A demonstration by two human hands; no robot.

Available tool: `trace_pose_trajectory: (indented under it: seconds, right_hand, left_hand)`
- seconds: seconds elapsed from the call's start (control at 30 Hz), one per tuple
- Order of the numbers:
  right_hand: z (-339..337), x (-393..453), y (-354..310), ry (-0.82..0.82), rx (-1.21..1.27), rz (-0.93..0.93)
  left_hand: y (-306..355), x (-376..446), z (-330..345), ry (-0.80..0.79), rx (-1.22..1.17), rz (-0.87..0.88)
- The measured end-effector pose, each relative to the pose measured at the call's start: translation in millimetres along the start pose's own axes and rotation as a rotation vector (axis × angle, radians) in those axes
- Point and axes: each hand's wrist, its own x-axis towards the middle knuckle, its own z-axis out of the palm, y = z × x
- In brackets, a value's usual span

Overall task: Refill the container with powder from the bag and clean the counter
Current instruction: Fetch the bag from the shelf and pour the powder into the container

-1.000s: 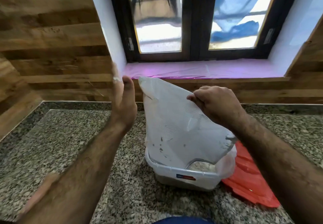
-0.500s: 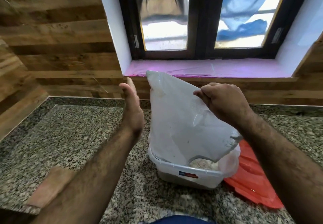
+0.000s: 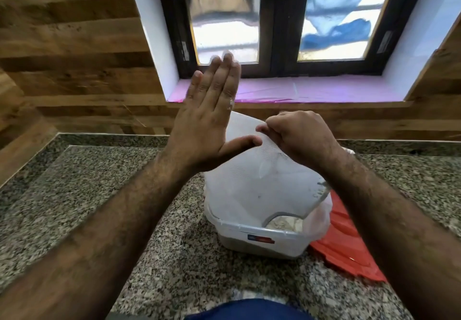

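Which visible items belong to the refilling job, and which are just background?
Job:
bag, pinched by right hand
left hand, flat against it
container
powder
red lid
counter

Background:
window
pink sill
wood wall

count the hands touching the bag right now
2. The right hand pinches the bag at its upper edge; the left hand lies flat against its left side, thumb across the front.
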Motion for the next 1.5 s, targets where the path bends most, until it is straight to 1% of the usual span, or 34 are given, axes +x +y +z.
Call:
trace_pose_trajectory:
  seconds: [0.07,0.1,0.13,0.23,0.3,0.37,0.43,0.47,0.57,0.6,0.63,0.7,0.73,0.77,0.83,0.87,0.9,0.97,1.0,1.07,1.1,1.17,1.2,1.27,1.37,1.43,1.5]
  right_hand:
    - [-2.1,1.0,-2.3,-0.005,0.01,-0.007]
    - [-2.8,1.5,-4.5,-0.017,0.017,-0.015]
    - [-2.1,1.4,-6.6,-0.025,0.026,-0.02]
    - [-0.4,0.2,-7.7,0.0,0.057,-0.021]
    - [-3.1,1.4,-5.6,-0.003,0.085,-0.014]
    - [-6.0,2.4,-5.3,-0.041,0.172,-0.002]
    - [-12.1,0.5,-7.9,-0.049,0.348,0.046]
    - [-14.9,-2.0,-9.8,-0.006,0.38,0.072]
    - [-22.3,-16.3,-21.5,0.211,0.229,0.192]
    - [-25.6,-22.3,-27.7,0.252,0.212,0.227]
    - [-26.5,-29.0,-32.6,0.223,0.213,0.251]
    - [-23.0,-42.0,-40.2,0.002,0.293,0.29]
    - [-18.5,-47.7,-40.6,-0.071,0.318,0.301]
    - [-14.4,-51.7,-39.0,-0.065,0.305,0.31]
    - [-11.1,-56.4,-32.8,0.044,0.215,0.321]
    - [-11.3,-56.6,-29.6,0.072,0.203,0.324]
    - [-11.7,-56.1,-26.9,0.043,0.232,0.331]
    - [-13.1,-53.9,-20.9,-0.093,0.351,0.357]
    - [-12.7,-53.3,-17.8,-0.086,0.369,0.369]
    - [-11.0,-54.0,-14.2,0.03,0.306,0.374]
    - [-10.8,-54.1,-12.5,0.027,0.297,0.36]
    - [-12.8,-51.8,-10.1,-0.07,0.324,0.333]
    - [-12.6,-51.1,-9.3,-0.071,0.305,0.329]
    - [-11.6,-51.6,-7.9,-0.01,0.232,0.329]
    - [-11.3,-50.3,-9.2,-0.112,0.267,0.309]
    - [-8.5,-50.2,-11.9,-0.115,0.23,0.301]
    - [-8.4,-49.2,-15.3,-0.168,0.258,0.301]
  left_hand:
    - [2.0,0.8,4.7,-0.271,0.064,-0.013]
    - [1.9,-0.2,9.3,-0.329,0.071,-0.02]
    - [0.7,-1.8,12.7,-0.304,0.056,-0.021]
    - [-4.2,-2.1,19.1,-0.094,0.036,0.001]
    - [-8.3,3.9,25.9,-0.034,0.065,0.038]
    - [-11.2,8.9,32.1,0.002,0.057,0.072]
    - [-13.2,12.3,34.8,0.054,-0.015,0.104]
    - [-13.8,13.9,34.1,0.064,-0.041,0.109]
    - [-16.4,17.9,35.0,0.048,-0.051,0.097]
    - [-18.3,19.7,35.9,0.047,-0.058,0.084]
    - [-20.3,21.9,34.9,0.052,-0.07,0.071]
    - [-24.2,26.2,33.2,0.075,-0.067,0.058]
    - [-25.0,27.2,32.9,0.082,-0.054,0.063]
    - [-25.6,27.7,33.9,0.082,-0.044,0.072]
    - [-25.7,28.1,36.6,0.087,-0.034,0.094]
    - [-26.4,28.3,36.9,0.098,-0.032,0.096]
    - [-27.8,28.9,36.3,0.113,-0.034,0.094]
    - [-30.7,30.1,34.8,0.155,-0.038,0.1]
    - [-31.9,30.7,34.0,0.172,-0.038,0.11]
    - [-33.2,32.0,31.2,0.191,-0.043,0.129]
    - [-34.5,32.5,29.7,0.205,-0.047,0.13]
    - [-37.1,33.1,27.4,0.244,-0.038,0.13]
    - [-38.3,33.1,27.2,0.255,-0.029,0.141]
    - [-40.1,32.1,27.4,0.256,-0.036,0.159]
    - [-45.1,28.8,27.7,0.278,-0.054,0.149]
    - [-47.7,26.0,27.1,0.279,-0.059,0.149]
    - [-49.8,22.8,27.4,0.286,-0.052,0.136]
